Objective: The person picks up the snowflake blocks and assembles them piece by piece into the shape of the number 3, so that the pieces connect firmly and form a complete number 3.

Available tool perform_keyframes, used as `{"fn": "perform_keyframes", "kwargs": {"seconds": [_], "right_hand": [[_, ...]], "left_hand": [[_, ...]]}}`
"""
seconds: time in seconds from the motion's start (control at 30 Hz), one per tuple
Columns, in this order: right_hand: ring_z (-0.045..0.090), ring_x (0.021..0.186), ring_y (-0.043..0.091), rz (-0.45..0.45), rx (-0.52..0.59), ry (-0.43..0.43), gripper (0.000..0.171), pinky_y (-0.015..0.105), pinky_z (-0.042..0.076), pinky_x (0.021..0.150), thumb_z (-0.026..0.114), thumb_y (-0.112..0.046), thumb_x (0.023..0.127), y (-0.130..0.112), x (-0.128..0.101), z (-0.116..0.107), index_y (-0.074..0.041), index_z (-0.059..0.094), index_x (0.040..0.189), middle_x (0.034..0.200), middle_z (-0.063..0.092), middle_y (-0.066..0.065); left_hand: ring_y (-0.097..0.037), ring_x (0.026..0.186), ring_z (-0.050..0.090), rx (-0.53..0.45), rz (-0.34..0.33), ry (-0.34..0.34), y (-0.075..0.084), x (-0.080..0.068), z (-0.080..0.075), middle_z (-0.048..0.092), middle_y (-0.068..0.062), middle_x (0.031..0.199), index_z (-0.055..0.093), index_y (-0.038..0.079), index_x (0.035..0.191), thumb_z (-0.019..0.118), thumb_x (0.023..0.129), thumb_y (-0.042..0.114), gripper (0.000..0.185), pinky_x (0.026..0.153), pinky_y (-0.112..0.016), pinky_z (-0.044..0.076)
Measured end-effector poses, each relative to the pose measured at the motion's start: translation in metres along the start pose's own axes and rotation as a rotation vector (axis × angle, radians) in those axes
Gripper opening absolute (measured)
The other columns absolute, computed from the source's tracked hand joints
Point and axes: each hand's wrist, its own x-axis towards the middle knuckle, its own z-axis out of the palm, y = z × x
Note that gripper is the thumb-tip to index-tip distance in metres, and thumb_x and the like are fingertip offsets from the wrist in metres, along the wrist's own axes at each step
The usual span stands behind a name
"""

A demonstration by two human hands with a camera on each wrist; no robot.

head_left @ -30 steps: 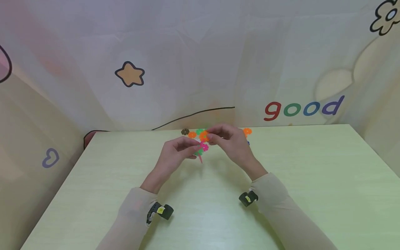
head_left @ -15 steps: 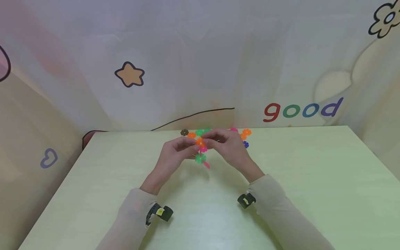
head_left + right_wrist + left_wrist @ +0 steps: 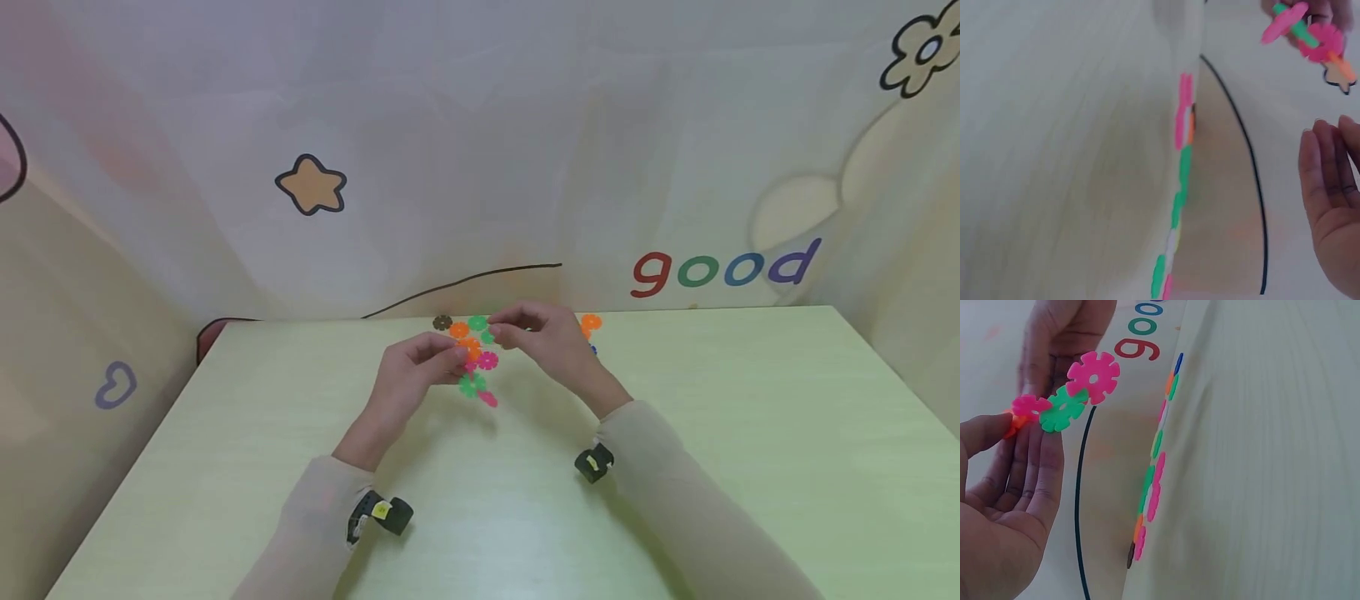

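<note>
My left hand (image 3: pixel 416 371) pinches the top end of a chain of interlocking snowflake discs (image 3: pixel 477 372), thumb and fingertips curled on the orange disc (image 3: pixel 469 345) with pink, green and pink ones hanging below it, all held in the air above the pale green tabletop (image 3: pixel 675 433). My right hand (image 3: pixel 540 337) is just beside it, fingers curled; in the head view it seems to pinch a small green disc (image 3: pixel 488 337) at its fingertips, though the right wrist view shows only straightish fingers (image 3: pixel 1329 181) and no piece, so I cannot tell its grip for sure. These discs look like thin, light, stiff plastic with notched rims (the joints are only friction slots), so I judge the chain will flex and could pop apart if I twist it. Best to hold each disc flat across its faces, close to the slot being joined. More loose discs (image 3: pixel 592 322) lie in a row at the far edge of the tabletop, against the printed backdrop (image 3: pixel 720 265).
</note>
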Motion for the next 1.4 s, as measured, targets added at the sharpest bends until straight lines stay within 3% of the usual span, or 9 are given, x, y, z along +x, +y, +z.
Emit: {"fn": "perform_keyframes", "kwargs": {"seconds": [0.13,0.37,0.57,0.9,1.07,1.17,1.27,1.4], "right_hand": [[0.072,0.099,0.036,0.058,-0.097,-0.082,0.02,0.056,0.06,0.091,0.075,-0.012,0.101,0.012,0.014,-0.001,-0.002,0.076,0.118,0.105,0.076,0.011],[0.066,0.108,0.027,0.183,-0.295,-0.213,0.022,0.039,0.06,0.093,0.075,-0.011,0.101,0.032,0.032,0.002,-0.005,0.076,0.122,0.113,0.074,0.006],[0.066,0.106,0.026,0.235,-0.455,-0.301,0.023,0.035,0.06,0.091,0.076,-0.012,0.099,0.04,0.044,0.006,-0.005,0.076,0.121,0.114,0.074,0.007],[0.061,0.098,0.024,0.278,-0.54,-0.377,0.017,0.034,0.056,0.09,0.081,-0.015,0.096,0.039,0.052,0.016,-0.007,0.074,0.109,0.099,0.068,0.005],[0.062,0.098,0.024,0.318,-0.527,-0.368,0.024,0.035,0.057,0.089,0.084,-0.016,0.094,0.037,0.048,0.014,-0.007,0.069,0.111,0.103,0.067,0.006],[0.062,0.094,0.024,0.315,-0.462,-0.351,0.022,0.033,0.057,0.084,0.083,-0.013,0.094,0.038,0.043,0.009,-0.007,0.069,0.11,0.101,0.067,0.007],[0.066,0.092,0.024,0.282,-0.308,-0.309,0.014,0.033,0.059,0.083,0.078,-0.01,0.097,0.036,0.034,0.003,-0.006,0.071,0.109,0.101,0.071,0.007],[0.074,0.1,0.033,0.214,-0.07,-0.221,0.011,0.044,0.061,0.094,0.075,-0.01,0.1,0.026,0.019,-0.006,-0.006,0.074,0.11,0.106,0.076,0.009]], "left_hand": [[-0.024,0.092,0.075,-0.006,-0.005,0.02,-0.002,0.001,-0.003,0.074,-0.016,0.104,0.073,-0.002,0.115,0.073,0.103,0.015,0.021,0.088,-0.033,0.063],[-0.023,0.091,0.075,-0.02,-0.01,0.023,-0.002,0.002,-0.002,0.074,-0.014,0.104,0.073,-0.001,0.116,0.074,0.102,0.013,0.02,0.089,-0.034,0.063],[-0.023,0.09,0.075,-0.029,-0.008,0.039,-0.001,0.002,-0.001,0.074,-0.012,0.103,0.073,-0.001,0.116,0.075,0.101,0.011,0.019,0.091,-0.039,0.063],[-0.023,0.09,0.075,-0.035,0.001,0.031,0.002,0.001,0.002,0.073,-0.013,0.104,0.073,-0.001,0.116,0.074,0.102,0.011,0.019,0.088,-0.033,0.063],[-0.023,0.089,0.075,-0.045,0.0,0.021,0.001,0.0,0.001,0.074,-0.014,0.103,0.072,-0.003,0.115,0.073,0.102,0.012,0.02,0.088,-0.034,0.063],[-0.023,0.088,0.076,-0.043,-0.003,0.018,0.002,0.0,0.001,0.075,-0.017,0.102,0.072,-0.003,0.114,0.073,0.102,0.013,0.02,0.088,-0.035,0.063],[-0.023,0.088,0.076,-0.041,-0.006,0.019,0.002,0.0,0.0,0.074,-0.022,0.104,0.072,-0.002,0.113,0.073,0.103,0.013,0.019,0.088,-0.035,0.063],[-0.024,0.088,0.075,-0.044,0.002,0.009,0.002,0.0,0.0,0.073,-0.025,0.104,0.073,-0.001,0.112,0.073,0.103,0.014,0.018,0.088,-0.036,0.063]]}}
